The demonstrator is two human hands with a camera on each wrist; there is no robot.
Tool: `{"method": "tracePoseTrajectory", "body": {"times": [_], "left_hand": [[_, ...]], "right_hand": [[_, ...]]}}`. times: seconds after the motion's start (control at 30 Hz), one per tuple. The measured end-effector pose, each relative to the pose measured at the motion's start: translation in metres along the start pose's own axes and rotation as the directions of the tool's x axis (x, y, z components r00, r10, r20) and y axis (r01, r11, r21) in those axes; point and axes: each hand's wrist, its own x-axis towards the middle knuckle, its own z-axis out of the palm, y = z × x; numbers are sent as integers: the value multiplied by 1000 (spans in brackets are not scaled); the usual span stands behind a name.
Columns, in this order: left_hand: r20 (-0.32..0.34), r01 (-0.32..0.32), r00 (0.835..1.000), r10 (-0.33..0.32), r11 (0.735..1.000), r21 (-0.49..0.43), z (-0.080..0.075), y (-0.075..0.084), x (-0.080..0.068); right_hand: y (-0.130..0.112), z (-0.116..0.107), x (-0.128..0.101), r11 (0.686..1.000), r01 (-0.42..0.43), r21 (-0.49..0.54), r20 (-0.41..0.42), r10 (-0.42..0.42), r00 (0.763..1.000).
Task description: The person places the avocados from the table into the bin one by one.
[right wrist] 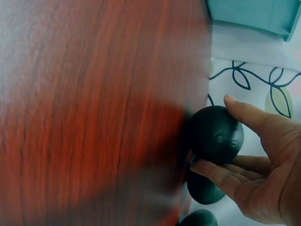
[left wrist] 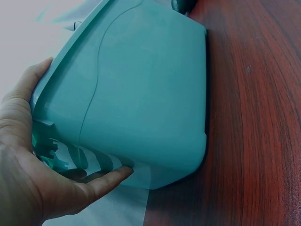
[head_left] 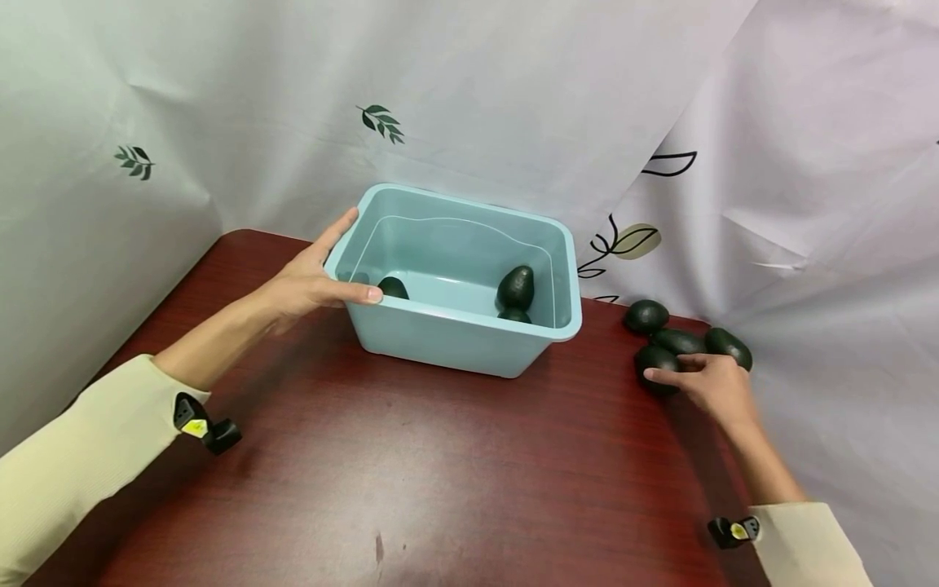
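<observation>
Avocado at the table's right edge sits pinched between the right hand's thumb and fingers, partly hidden; the left hand clasps the blue tub's corner, avocados inside half hidden by its wall

We take this for a makeshift recording corner, not a lived-in room: white sheets printed with leaves hang as a backdrop round a dark red wood-grain counter, hiding whatever lies behind
</observation>
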Motion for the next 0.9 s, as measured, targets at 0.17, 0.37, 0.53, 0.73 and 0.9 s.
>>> {"method": "tracePoseTrajectory", "body": {"times": [0.17, 0.37, 0.53, 0.73, 0.9], "left_hand": [[-4, 6, 1000, -6, 1000, -14, 0, 0, 0], [-2, 3, 1000, -3, 1000, -18, 0, 0, 0], [-2, -3, 1000, 3, 1000, -1, 0, 0, 0], [-3, 4, 1000, -4, 1000, -6, 0, 0, 0], [-4, -1, 1000, 1, 1000, -2, -1, -1, 0]], "right_hand": [[-5, 12, 4, 998, 39, 54, -29, -38, 999], [-13, 22, 10, 992, 92, 89, -40, -89, 995], [-18, 29, 14, 988, 106, 110, -35, -103, 994], [-27, 33, 21, 978, 97, 184, 25, -104, 994], [-31, 40, 25, 976, 84, 201, 33, -92, 995]]}}
